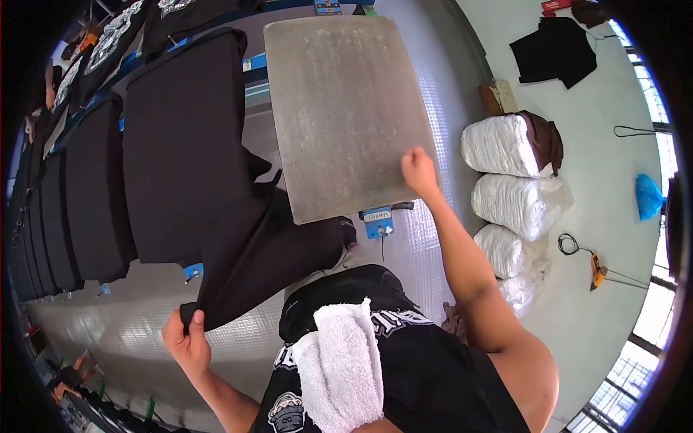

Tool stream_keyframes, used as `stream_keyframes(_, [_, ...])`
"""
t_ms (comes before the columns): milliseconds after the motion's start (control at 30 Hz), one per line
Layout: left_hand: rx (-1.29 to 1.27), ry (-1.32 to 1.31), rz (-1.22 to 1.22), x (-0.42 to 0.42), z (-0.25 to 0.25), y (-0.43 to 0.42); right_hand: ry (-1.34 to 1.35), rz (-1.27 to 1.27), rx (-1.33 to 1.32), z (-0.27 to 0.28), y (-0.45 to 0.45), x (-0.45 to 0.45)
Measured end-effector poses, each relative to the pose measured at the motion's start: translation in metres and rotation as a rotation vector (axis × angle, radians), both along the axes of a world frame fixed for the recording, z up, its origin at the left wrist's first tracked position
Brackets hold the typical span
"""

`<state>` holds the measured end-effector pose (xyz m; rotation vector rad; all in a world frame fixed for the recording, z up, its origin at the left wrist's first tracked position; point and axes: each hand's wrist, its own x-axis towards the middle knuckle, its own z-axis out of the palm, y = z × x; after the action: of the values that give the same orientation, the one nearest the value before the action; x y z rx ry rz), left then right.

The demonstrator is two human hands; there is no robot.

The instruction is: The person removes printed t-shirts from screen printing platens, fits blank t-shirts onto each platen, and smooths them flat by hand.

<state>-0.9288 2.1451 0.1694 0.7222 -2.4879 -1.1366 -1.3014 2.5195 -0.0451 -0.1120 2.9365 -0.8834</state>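
My left hand (186,339) pinches a corner of a black shirt (249,245) between thumb and fingers, out to the lower left. The cloth stretches from there up toward a black-covered board and across to my waist. My right hand (420,172) is closed in a fist over the lower right part of a bare grey print board (346,108). Nothing shows sticking out of that fist. A blue clamp labelled "CHAMPS" (377,222) sits under the near edge of this board.
More boards covered in black cloth (184,144) stand in a row to the left. White plastic-wrapped bundles (498,144) are stacked on the right. Beyond them, a black shirt (556,52), a blue bag (648,196) and an orange tool with a cord (598,273) are seen.
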Motion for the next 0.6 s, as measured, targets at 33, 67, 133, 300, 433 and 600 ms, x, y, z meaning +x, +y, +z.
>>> stream_keyframes(33, [0.016,0.005,-0.023,-0.001,-0.003,-0.006,0.023,-0.021,-0.041,0.005,0.006,0.004])
stream_keyframes(67, [0.03,0.007,-0.048,-0.002,-0.005,-0.011,0.044,-0.043,-0.083,0.013,0.015,0.013])
stream_keyframes(133, [0.077,0.017,-0.074,-0.01,-0.007,-0.015,0.038,-0.096,-0.245,0.016,0.033,0.026])
stream_keyframes(300, [0.109,0.048,-0.184,-0.016,-0.014,-0.029,-0.058,-0.119,-0.34,0.017,0.072,0.029])
stream_keyframes(433, [0.119,0.035,-0.218,-0.018,-0.017,-0.031,0.026,-0.019,-0.287,0.021,0.049,0.026])
stream_keyframes(600, [0.088,0.021,-0.187,-0.011,-0.015,-0.026,0.101,-0.031,-0.483,0.024,0.099,0.025])
